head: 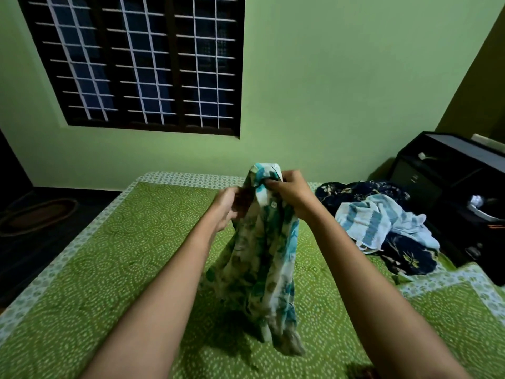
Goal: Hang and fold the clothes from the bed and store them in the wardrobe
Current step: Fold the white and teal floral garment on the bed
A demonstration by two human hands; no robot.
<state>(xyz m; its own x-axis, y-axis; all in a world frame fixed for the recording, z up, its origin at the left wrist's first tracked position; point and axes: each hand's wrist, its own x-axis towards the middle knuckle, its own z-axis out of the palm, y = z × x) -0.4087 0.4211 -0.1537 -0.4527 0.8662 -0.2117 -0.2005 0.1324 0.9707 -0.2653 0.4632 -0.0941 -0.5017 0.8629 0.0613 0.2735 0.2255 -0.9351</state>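
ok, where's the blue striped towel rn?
Head view, right side of the bed: the blue striped towel lies crumpled on the dark floral garment, beside the black cabinet.

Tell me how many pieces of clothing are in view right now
3 that I can tell apart. A floral shirt held up by the left hand and right hand; a striped light-blue garment on a dark floral garment at the bed's right edge. More may be hidden underneath.

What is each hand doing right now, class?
Left hand: closed on the floral shirt, gripping its top edge.
Right hand: closed on the same shirt near the collar, holding it up above the bed.
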